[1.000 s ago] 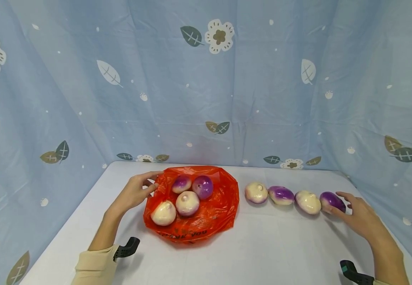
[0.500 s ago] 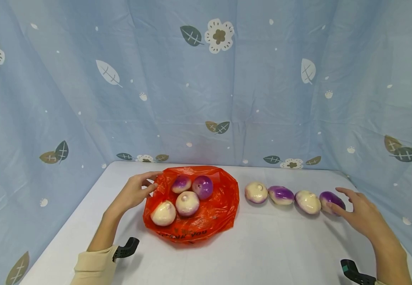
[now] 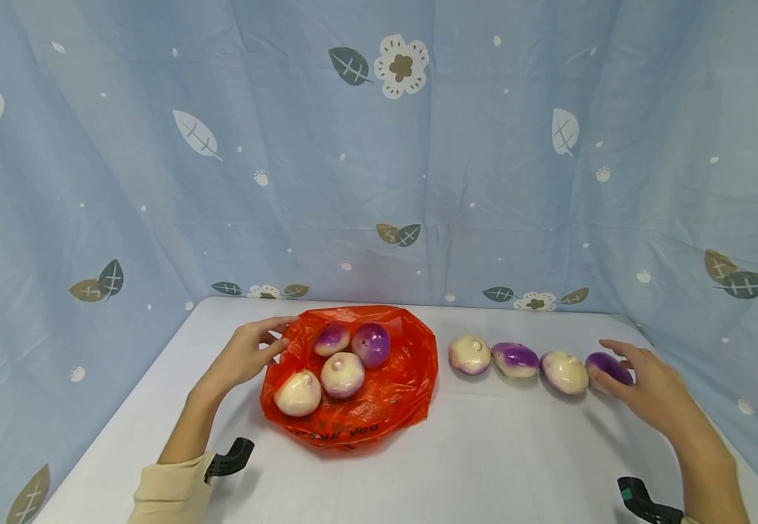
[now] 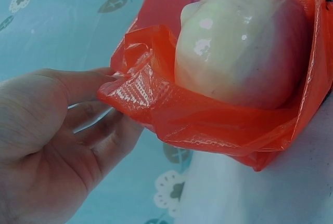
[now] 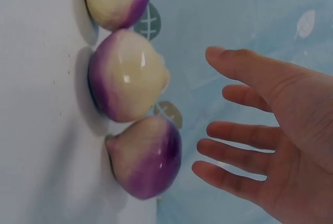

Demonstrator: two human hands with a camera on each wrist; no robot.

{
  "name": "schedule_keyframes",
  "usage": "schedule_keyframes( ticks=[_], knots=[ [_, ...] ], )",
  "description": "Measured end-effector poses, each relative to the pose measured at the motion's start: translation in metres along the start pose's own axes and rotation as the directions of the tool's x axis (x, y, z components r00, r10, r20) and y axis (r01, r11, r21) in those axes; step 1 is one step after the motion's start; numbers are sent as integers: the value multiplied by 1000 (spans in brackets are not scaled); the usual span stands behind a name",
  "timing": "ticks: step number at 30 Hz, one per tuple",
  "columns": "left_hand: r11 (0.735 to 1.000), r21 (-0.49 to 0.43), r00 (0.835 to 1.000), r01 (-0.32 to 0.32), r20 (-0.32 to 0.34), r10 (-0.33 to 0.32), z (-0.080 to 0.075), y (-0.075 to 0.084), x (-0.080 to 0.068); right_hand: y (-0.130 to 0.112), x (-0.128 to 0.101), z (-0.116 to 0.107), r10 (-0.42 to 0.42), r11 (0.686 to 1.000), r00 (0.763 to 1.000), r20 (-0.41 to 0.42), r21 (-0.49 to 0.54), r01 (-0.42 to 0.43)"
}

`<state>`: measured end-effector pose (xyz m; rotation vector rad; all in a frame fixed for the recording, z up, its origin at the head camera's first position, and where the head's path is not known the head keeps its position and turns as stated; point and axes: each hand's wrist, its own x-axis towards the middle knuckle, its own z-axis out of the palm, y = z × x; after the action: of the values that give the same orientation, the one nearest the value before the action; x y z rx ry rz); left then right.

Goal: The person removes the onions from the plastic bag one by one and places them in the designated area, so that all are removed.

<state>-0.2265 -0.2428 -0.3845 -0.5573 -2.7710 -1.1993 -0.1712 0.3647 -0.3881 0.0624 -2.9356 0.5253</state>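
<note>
My left hand (image 3: 251,351) pinches the left edge of a red plastic bag (image 3: 392,397) between thumb and fingers, seen close in the left wrist view, where the bag's rim (image 4: 140,91) is bunched. Several glossy purple-and-white turnips lie in the bag, among them a mostly white turnip (image 4: 242,44) by the held edge. My right hand (image 3: 657,389) hovers over the rightmost turnip (image 3: 609,368), fingers spread and holding nothing. In the right wrist view that turnip (image 5: 147,157) stands apart from the fingertips.
To the right of the bag, a row runs along the white table (image 3: 484,458): a pale turnip (image 3: 470,355), a purple turnip (image 3: 515,360) and another pale turnip (image 3: 564,372), ending at the one under my right hand. A blue patterned curtain (image 3: 326,182) hangs behind the table.
My right hand drew slightly back from the rightmost turnip, then shifted left over it again. The left hand keeps its grip on the bag, and the turnips stay in place.
</note>
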Motion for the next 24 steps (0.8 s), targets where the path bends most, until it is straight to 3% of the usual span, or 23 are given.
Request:
schedule_keyframes(
  ticks=[5,13,24],
  knots=[
    [1000,6,1000,1,-3,-1,0,0,0,-14,0,2,-35,999,999,-7,20,35],
    [1000,1,1000,4,1,-4,0,0,0,-29,1,8,-161,986,981,-107,17,164],
    [1000,-2,1000,5,0,-5,-1,1,-2,-57,2,15,-163,985,987,-8,53,163]
  ],
)
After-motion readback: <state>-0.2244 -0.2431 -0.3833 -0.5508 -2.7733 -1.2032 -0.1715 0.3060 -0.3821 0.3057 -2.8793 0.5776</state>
